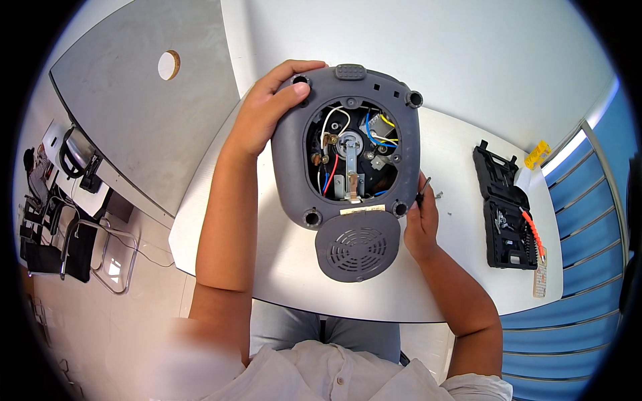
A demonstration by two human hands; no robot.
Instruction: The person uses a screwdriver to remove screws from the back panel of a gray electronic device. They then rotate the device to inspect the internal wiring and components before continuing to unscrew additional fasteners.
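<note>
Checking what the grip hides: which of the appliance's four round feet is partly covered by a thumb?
The upper-left foot: the thumb of the left hand overlaps it. The upper-right foot, lower-left foot and lower-right foot show uncovered.

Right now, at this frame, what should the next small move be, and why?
I'd probably bring the slim dark tool in the right hand around to the open base of the gray appliance: the vented cover sits off the opening, wires and metal parts are exposed, and the left hand grips the housing's upper left side.
</note>
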